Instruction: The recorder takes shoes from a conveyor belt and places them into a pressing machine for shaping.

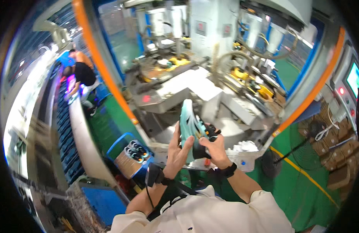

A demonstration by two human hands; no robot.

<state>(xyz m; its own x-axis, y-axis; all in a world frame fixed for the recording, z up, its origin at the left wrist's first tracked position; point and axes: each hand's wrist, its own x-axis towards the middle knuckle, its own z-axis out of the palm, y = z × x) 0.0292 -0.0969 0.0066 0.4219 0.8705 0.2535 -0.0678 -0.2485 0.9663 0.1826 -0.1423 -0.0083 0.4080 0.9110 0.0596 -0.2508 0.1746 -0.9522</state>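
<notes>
Upright before my chest is a sneaker (188,121), its pale teal and white sole side facing left, with black and orange parts of the upper on the right. My left hand (174,152) is closed along the sole's left side, the thumb lying across the lower part. From the right, my right hand (217,150) grips the shoe near its opening, thumb pressed against the edge. Part of the upper is hidden behind the right fingers.
Ahead stands a machine with a grey metal bed (195,87) and orange-edged posts. A blue crate (127,147) with a pair of sneakers (135,151) is at lower left. Beyond it runs a conveyor (68,143), where other people (83,73) work. White crumpled material (245,146) lies at the machine's front ledge.
</notes>
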